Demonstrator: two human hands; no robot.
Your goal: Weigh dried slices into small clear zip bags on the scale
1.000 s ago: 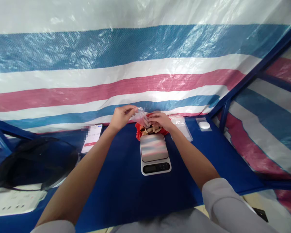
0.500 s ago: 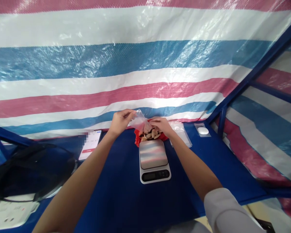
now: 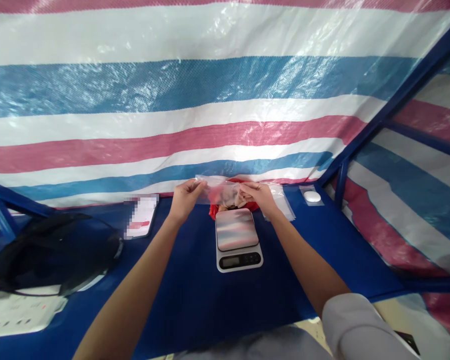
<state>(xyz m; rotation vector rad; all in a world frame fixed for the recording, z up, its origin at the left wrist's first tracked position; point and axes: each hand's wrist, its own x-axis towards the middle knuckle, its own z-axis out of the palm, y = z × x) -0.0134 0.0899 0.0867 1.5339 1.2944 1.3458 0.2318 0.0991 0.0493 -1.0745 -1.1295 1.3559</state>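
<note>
A clear plastic bag [image 3: 215, 191] is stretched sideways between my two hands. My left hand [image 3: 185, 199] pinches its left end, and my right hand [image 3: 258, 196] pinches its right end. Behind and below the bag lies a red bag [image 3: 214, 211] holding pale brown dried pieces [image 3: 237, 199], partly seen through the clear plastic. Just in front of these stands a white kitchen scale [image 3: 240, 240] with a shiny metal top that bears nothing. Its display is too small to read.
More clear bags [image 3: 281, 202] lie flat to the right of the red bag. A white oval object [image 3: 312, 196] rests on clear plastic farther right. To the left are a phone [image 3: 141, 216], a black mesh item [image 3: 56, 255] and a white power strip [image 3: 20, 315]. Striped sheeting rises behind the blue table [image 3: 195, 300].
The clear bag was bunched and slanting between my hands; now it is drawn out flat and level. My left hand has lowered slightly, and my right hand has shifted a little to the right.
</note>
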